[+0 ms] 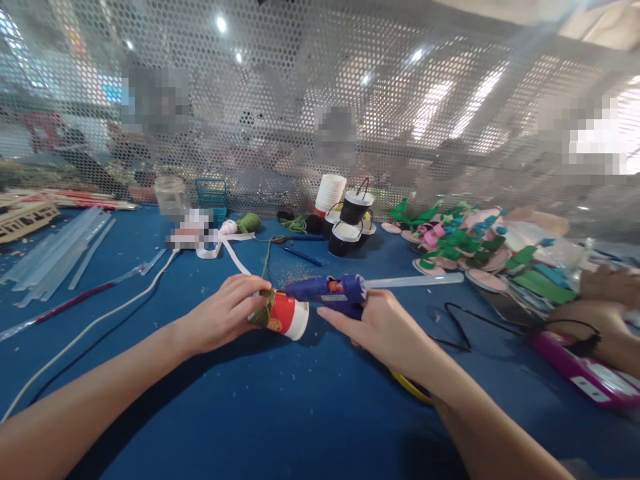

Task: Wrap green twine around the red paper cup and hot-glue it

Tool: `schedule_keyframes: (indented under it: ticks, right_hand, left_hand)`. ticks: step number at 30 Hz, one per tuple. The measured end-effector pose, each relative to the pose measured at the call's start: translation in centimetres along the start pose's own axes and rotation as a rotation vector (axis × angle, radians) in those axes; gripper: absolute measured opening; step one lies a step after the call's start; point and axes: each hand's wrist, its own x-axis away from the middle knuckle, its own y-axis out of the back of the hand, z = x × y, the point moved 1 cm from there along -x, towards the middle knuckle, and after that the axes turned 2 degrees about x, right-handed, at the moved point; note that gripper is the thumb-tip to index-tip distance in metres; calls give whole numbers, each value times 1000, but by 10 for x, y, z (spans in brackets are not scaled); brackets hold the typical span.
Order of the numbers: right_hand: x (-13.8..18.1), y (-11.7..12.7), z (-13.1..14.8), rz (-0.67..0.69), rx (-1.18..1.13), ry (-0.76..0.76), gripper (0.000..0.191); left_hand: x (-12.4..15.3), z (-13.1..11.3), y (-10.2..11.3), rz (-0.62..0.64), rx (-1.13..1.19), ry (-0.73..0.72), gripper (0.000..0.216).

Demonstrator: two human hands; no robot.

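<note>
On its side above the blue tabletop lies a red and white paper cup (286,316), its base end wrapped in green yarn (262,311). My left hand (231,308) is closed round the yarn-wrapped end. A strand of the yarn runs up and away from the cup. My right hand (383,327) grips a blue hot glue gun (327,291) by its handle, with a long clear glue stick (415,281) sticking out of the back. The gun's nozzle points left and reaches the cup by the yarn's edge; whether it touches is hard to tell.
Clear glue sticks (63,253) lie at left beside a white cord (107,317). Behind are a green yarn ball (249,223), stacked paper cups (331,193) and small black-and-white buckets (345,238). Felt pieces (460,243), a purple power strip (583,373) and another person's hand (607,293) are at right.
</note>
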Motion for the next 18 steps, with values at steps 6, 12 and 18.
schedule_keyframes:
  ticks: [6,12,18]
  right_hand:
    - [1,3,4,34,-19,-17,21]
    - [-1,2,2,23,-29,-47,27]
    - [1,6,3,51,-5,-58,32]
  left_hand:
    - [0,0,-1,13,5,-4,25]
    - [0,0,-1,0,-13,-18,16]
    - [-1,-1,0,-3,-3,-34,21]
